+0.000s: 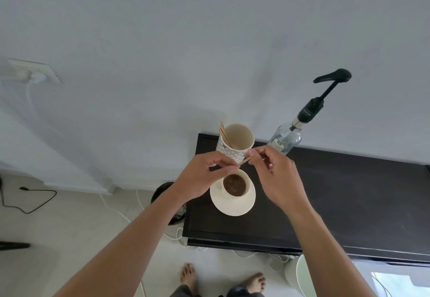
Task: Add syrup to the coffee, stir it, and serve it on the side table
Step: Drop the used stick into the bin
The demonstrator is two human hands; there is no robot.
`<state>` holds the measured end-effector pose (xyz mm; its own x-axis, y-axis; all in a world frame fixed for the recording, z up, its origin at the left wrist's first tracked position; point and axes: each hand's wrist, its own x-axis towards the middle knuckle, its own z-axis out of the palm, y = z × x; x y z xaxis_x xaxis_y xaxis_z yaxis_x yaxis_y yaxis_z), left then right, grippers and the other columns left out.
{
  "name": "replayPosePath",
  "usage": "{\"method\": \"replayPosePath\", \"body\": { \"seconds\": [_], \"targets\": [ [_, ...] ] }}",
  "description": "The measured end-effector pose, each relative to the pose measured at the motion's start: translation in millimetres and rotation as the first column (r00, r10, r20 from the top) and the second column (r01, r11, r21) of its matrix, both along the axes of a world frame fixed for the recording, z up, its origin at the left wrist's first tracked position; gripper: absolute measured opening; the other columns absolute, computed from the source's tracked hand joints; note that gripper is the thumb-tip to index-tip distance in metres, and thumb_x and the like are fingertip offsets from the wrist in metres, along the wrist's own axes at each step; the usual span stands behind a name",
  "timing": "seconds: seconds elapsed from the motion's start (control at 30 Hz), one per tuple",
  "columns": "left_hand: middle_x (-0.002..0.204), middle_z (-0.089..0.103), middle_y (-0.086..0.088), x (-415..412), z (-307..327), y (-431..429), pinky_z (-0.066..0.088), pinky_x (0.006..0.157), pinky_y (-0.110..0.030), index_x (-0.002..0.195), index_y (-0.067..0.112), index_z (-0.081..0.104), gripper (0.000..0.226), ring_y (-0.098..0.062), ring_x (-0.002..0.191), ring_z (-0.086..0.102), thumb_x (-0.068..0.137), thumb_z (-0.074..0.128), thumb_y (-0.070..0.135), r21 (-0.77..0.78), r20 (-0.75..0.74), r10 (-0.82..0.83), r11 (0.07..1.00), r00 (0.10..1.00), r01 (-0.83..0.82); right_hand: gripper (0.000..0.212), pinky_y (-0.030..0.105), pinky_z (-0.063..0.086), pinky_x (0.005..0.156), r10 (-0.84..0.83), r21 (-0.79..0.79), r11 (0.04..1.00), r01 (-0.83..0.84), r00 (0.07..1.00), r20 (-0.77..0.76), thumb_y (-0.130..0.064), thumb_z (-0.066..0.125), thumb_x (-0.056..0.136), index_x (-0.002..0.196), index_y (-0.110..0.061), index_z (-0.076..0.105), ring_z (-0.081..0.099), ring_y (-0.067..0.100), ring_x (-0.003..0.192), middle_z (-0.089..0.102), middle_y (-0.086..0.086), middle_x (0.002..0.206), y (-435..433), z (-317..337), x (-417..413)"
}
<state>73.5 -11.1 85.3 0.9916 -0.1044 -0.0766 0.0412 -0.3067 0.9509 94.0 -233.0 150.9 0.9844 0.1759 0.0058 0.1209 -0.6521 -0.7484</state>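
Note:
A white cup of dark coffee stands on a white saucer near the left end of a black table. Just above the cup, my left hand and my right hand both pinch a thin wooden stir stick, one at each end. Behind the cup stands a patterned paper cup with a few more sticks leaning in it. A clear glass syrup bottle with a black pump stands at the table's back edge by the wall.
A white wall rises right behind the table. A wall socket with a white cable is at the left. Cables trail on the pale floor, and a dark round object sits beside the table's left end. A white round item stands below the table front.

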Motion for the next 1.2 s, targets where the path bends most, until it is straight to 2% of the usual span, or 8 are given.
{"method": "replayPosePath", "body": {
  "seconds": [0.17, 0.3, 0.57, 0.73, 0.83, 1.0, 1.13, 1.2],
  "targets": [
    [0.109, 0.085, 0.02, -12.5, -3.7, 19.1, 0.055, 0.1, -0.02, 0.117, 0.03, 0.086, 0.016, -0.001, 0.109, 0.078, 0.105, 0.081, 0.04, 0.051, -0.021, 0.049, 0.998, 0.999, -0.048, 0.03, 0.026, 0.061, 0.084, 0.069, 0.025, 0.997, -0.068, 0.996, -0.064, -0.056, 0.06, 0.111, 0.123, -0.033, 0.076, 0.076, 0.005, 0.099, 0.081, -0.016, 0.107, 19.1, -4.1, -2.1],
    [0.104, 0.086, 0.02, -28.3, -10.9, 46.7, 0.053, 0.097, -0.018, 0.113, 0.031, 0.087, 0.012, 0.001, 0.102, 0.079, 0.105, 0.081, 0.038, 0.07, -0.051, 0.161, 0.985, 0.986, -0.157, 0.042, 0.038, 0.059, 0.11, 0.176, 0.033, 0.984, -0.173, 0.978, -0.11, -0.059, 0.056, 0.113, 0.145, -0.035, 0.068, 0.069, 0.004, 0.129, 0.074, -0.019, 0.14, 44.5, -22.3, -10.8],
    [0.097, 0.087, 0.017, -64.2, -65.4, 105.7, 0.064, 0.095, -0.034, 0.103, 0.031, 0.087, 0.009, -0.007, 0.095, 0.082, 0.103, 0.083, 0.039, 0.173, -0.084, 0.438, 0.891, 0.895, -0.42, 0.06, 0.04, 0.022, 0.14, 0.354, -0.141, 0.914, -0.38, 0.919, -0.175, -0.045, 0.047, 0.12, 0.173, -0.017, 0.04, 0.024, 0.021, 0.172, 0.032, 0.002, 0.184, 108.7, -109.7, -35.9],
    [0.093, 0.086, 0.019, -81.6, -95.6, 126.1, 0.061, 0.087, -0.029, 0.1, 0.029, 0.087, 0.01, -0.001, 0.088, 0.08, 0.104, 0.082, 0.037, 0.211, -0.146, 0.546, 0.832, 0.825, -0.513, 0.074, 0.05, 0.014, 0.142, 0.423, -0.448, 0.766, -0.461, 0.886, -0.19, -0.046, 0.033, 0.121, 0.179, -0.005, 0.013, -0.007, 0.031, 0.176, -0.004, 0.015, 0.19, 132.6, -178.0, -53.4],
    [0.086, 0.084, 0.022, -88.7, -114.6, 132.8, 0.052, 0.073, -0.02, 0.096, 0.028, 0.085, 0.01, 0.008, 0.072, 0.074, 0.104, 0.082, 0.034, 0.255, -0.187, 0.57, 0.815, 0.8, -0.52, 0.079, 0.052, 0.018, 0.141, 0.401, -0.573, 0.726, -0.381, 0.911, -0.097, -0.048, 0.034, 0.119, 0.178, 0.002, 0.014, -0.001, 0.037, 0.176, -0.003, 0.023, 0.188, 137.0, -203.8, -63.9],
    [0.087, 0.082, 0.015, -91.0, -138.9, 141.0, 0.05, 0.071, -0.004, 0.095, 0.027, 0.085, 0.009, 0.017, 0.077, 0.071, 0.103, 0.083, 0.028, 0.331, -0.219, 0.605, 0.784, 0.765, -0.525, 0.079, 0.047, 0.014, 0.143, 0.381, -0.599, 0.738, -0.312, 0.924, -0.012, -0.046, 0.029, 0.119, 0.179, -0.001, 0.004, -0.004, 0.031, 0.177, -0.005, 0.017, 0.189, 135.7, -213.3, -67.9],
    [0.086, 0.082, 0.012, -82.9, -154.4, 146.1, 0.05, 0.071, -0.017, 0.097, 0.022, 0.087, 0.013, 0.003, 0.072, 0.072, 0.104, 0.081, 0.031, 0.372, -0.291, 0.614, 0.779, 0.733, -0.505, 0.076, 0.048, 0.015, 0.142, 0.383, -0.618, 0.726, -0.301, 0.924, 0.0, -0.04, 0.029, 0.119, 0.179, -0.001, 0.002, -0.004, 0.03, 0.177, -0.005, 0.017, 0.19, 134.9, -213.4, -68.6],
    [0.089, 0.083, 0.009, -75.2, -158.9, 148.5, 0.047, 0.069, -0.01, 0.098, 0.017, 0.088, 0.016, -0.008, 0.082, 0.074, 0.104, 0.081, 0.03, 0.374, -0.317, 0.626, 0.773, 0.712, -0.513, 0.076, 0.048, 0.016, 0.142, 0.384, -0.626, 0.719, -0.303, 0.923, -0.005, -0.039, 0.029, 0.119, 0.179, -0.001, 0.002, -0.004, 0.03, 0.177, -0.005, 0.017, 0.19, 134.9, -214.1, -68.6]
  ]
}}
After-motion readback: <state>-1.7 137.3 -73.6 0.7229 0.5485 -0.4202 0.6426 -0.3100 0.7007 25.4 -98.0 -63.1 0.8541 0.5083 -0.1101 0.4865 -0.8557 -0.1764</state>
